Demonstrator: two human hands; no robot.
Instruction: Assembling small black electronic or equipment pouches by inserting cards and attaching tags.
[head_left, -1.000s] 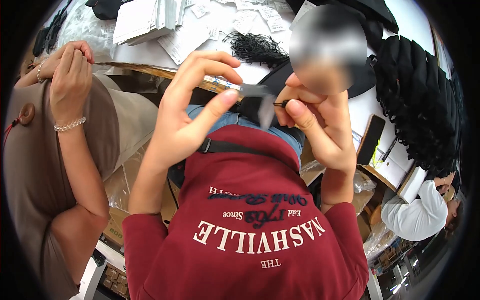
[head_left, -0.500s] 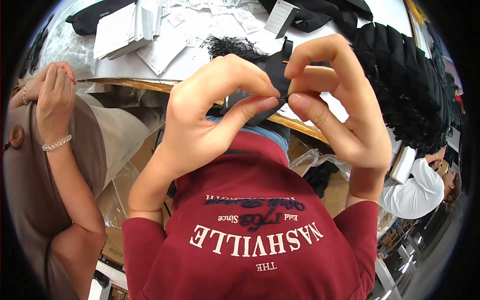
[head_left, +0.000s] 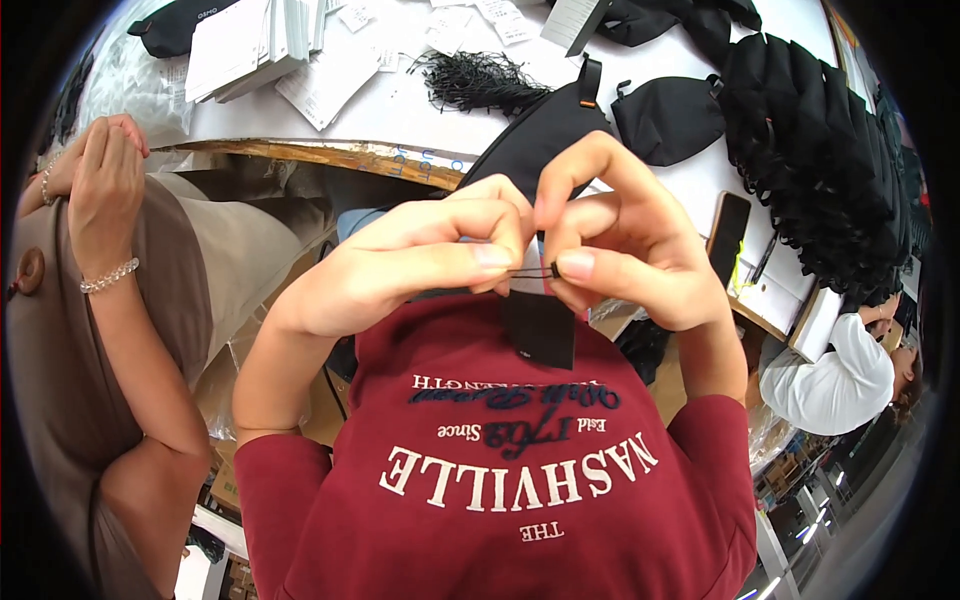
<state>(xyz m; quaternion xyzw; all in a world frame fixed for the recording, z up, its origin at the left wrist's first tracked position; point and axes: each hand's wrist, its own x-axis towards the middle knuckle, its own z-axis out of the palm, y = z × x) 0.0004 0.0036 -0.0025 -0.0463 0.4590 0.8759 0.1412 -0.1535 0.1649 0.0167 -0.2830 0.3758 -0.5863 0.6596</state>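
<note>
Black cord [head_left: 532, 272] pinched between left hand [head_left: 420, 262] and right hand [head_left: 625, 240], each grip pressed together.

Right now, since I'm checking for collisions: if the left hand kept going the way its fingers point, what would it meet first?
The left hand points rightward, so it would first meet the right hand, whose fingertips already nearly touch it across the thin black cord; depth is unclear.

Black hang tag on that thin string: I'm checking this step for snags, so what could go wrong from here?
1. The thin string is pinched only between the fingertips of the left hand and right hand; it could slip.
2. The black tag hangs free and might drop off.
3. The black pouch behind could sag, tugging the string.
</note>
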